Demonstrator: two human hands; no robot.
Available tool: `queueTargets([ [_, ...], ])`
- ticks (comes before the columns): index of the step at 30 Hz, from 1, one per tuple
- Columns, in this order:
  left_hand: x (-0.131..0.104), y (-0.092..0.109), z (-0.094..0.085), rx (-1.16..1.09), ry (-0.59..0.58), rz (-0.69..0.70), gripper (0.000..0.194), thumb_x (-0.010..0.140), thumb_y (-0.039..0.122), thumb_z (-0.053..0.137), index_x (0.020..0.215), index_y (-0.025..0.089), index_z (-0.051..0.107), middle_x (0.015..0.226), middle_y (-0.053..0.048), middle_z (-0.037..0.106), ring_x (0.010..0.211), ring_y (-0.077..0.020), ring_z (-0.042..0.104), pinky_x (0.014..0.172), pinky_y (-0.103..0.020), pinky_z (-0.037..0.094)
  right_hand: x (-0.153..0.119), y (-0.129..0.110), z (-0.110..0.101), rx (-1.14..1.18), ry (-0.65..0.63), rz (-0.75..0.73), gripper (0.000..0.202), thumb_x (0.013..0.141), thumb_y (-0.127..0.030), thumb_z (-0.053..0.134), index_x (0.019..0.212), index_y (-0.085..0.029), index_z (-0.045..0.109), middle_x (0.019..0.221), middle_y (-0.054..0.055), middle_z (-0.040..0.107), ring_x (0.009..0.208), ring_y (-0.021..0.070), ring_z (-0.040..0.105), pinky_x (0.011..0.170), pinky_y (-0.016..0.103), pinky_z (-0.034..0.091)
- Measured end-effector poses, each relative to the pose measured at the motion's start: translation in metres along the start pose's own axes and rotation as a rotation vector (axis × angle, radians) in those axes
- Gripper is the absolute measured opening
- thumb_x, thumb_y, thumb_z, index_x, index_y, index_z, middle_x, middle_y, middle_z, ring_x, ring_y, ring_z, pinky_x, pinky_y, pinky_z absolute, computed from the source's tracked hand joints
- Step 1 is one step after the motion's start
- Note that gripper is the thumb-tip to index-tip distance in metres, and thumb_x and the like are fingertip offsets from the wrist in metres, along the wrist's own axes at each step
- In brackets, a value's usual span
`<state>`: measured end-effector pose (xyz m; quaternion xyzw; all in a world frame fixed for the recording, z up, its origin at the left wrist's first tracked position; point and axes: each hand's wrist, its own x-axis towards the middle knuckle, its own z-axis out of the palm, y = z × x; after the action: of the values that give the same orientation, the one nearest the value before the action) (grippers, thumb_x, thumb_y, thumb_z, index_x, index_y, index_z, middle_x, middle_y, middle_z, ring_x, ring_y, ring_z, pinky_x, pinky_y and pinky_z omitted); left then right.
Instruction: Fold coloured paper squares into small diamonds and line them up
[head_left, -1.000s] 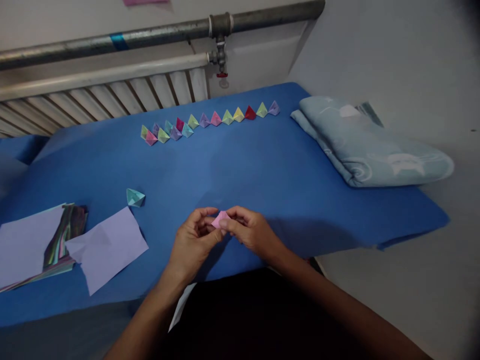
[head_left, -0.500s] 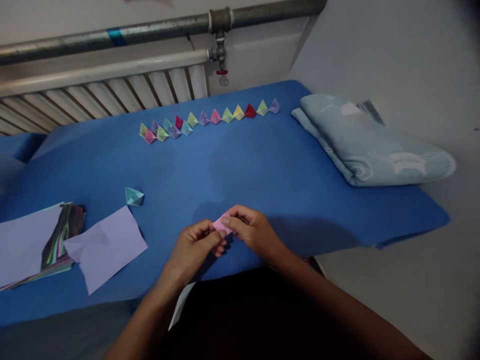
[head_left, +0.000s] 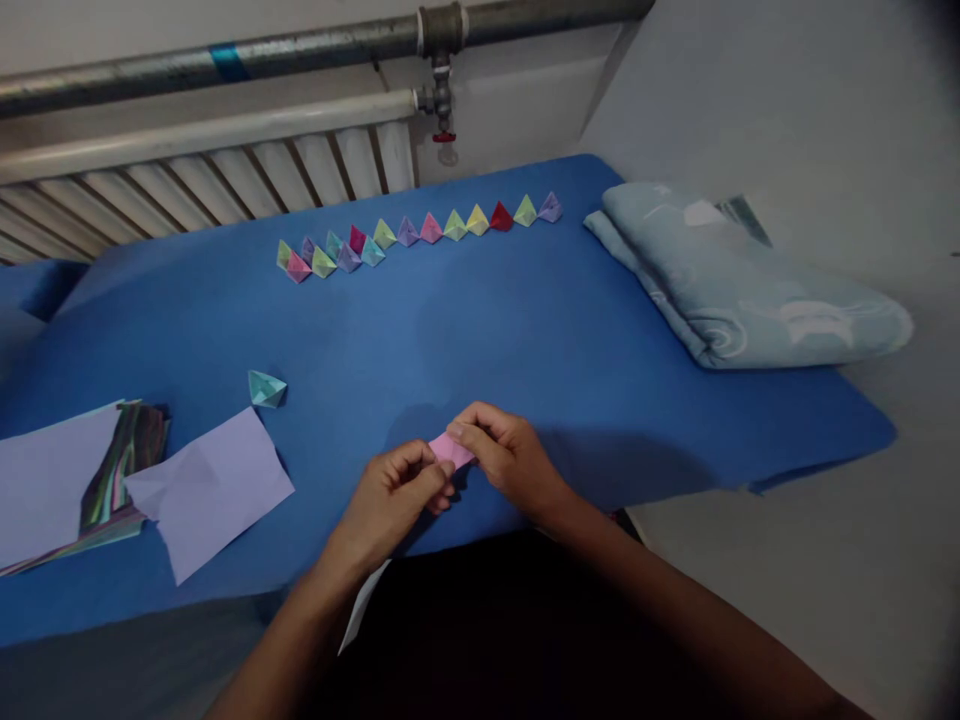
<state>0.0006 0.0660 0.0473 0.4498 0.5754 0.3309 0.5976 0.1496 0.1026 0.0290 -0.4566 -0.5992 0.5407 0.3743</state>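
A small folded pink paper (head_left: 451,451) is held between both hands above the front edge of the blue surface (head_left: 480,340). My left hand (head_left: 397,492) pinches its left end, thumb on top. At its upper right side, my right hand (head_left: 508,455) grips it between thumb and fingers. A teal folded paper boat (head_left: 267,389) sits to the left of my hands. Nearer to me lies a creased lilac sheet (head_left: 221,495), its left corner reaching the stack of coloured paper (head_left: 52,490).
Several small folded boats in many colours (head_left: 431,230) stand in a row along the back. A folded pale green blanket (head_left: 750,290) lies at the right. Behind the surface are a white radiator (head_left: 217,180) and a metal pipe (head_left: 322,50) with a red-handled valve.
My right thumb has shifted slightly up along the pink paper, so more of the paper shows. My left hand has hardly moved.
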Motion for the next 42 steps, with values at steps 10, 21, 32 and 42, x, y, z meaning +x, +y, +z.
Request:
queueTargets([
  [10, 0.000, -0.007, 0.001, 0.008, -0.013, -0.006, 0.032, 0.079, 0.043, 0.058, 0.061, 0.018, 0.050, 0.051, 0.004, 0.052, 0.047, -0.0074, 0.047, 0.049, -0.021, 0.039, 0.005, 0.000, -0.003, 0.078, -0.089, 0.126, 0.012, 0.078, -0.030, 0.055, 0.070, -0.020, 0.056, 0.059, -0.005, 0.049, 0.054, 0.0096, 0.044, 0.054, 0.023, 0.036],
  [21, -0.010, -0.031, -0.027, 0.781, 0.267, 0.654, 0.017, 0.089, 0.017, 0.048, 0.098, 0.021, 0.062, 0.093, -0.003, 0.068, 0.088, -0.0164, 0.062, 0.080, -0.032, 0.049, 0.009, 0.006, 0.006, -0.335, -0.205, -0.005, 0.003, 0.081, -0.019, 0.054, 0.083, -0.022, 0.055, 0.061, -0.005, 0.058, 0.057, 0.0100, 0.049, 0.056, 0.022, 0.034],
  [32, 0.001, -0.041, -0.020, 0.976, 0.186, 0.934, 0.023, 0.092, 0.009, 0.044, 0.104, 0.018, 0.061, 0.102, -0.007, 0.068, 0.093, -0.0175, 0.060, 0.079, -0.033, 0.046, 0.004, 0.005, -0.001, -0.834, -0.166, -0.199, 0.008, 0.088, -0.023, 0.053, 0.085, -0.018, 0.058, 0.079, 0.003, 0.058, 0.069, 0.0139, 0.051, 0.063, 0.026, 0.034],
  [42, 0.003, -0.039, -0.021, 1.035, 0.074, 0.973, 0.023, 0.092, 0.011, 0.048, 0.110, 0.017, 0.061, 0.104, -0.007, 0.070, 0.091, -0.0176, 0.062, 0.082, -0.035, 0.045, 0.003, 0.008, -0.009, -0.758, -0.259, -0.221, 0.017, 0.090, -0.020, 0.049, 0.082, -0.017, 0.063, 0.083, 0.004, 0.062, 0.075, 0.0148, 0.055, 0.067, 0.027, 0.039],
])
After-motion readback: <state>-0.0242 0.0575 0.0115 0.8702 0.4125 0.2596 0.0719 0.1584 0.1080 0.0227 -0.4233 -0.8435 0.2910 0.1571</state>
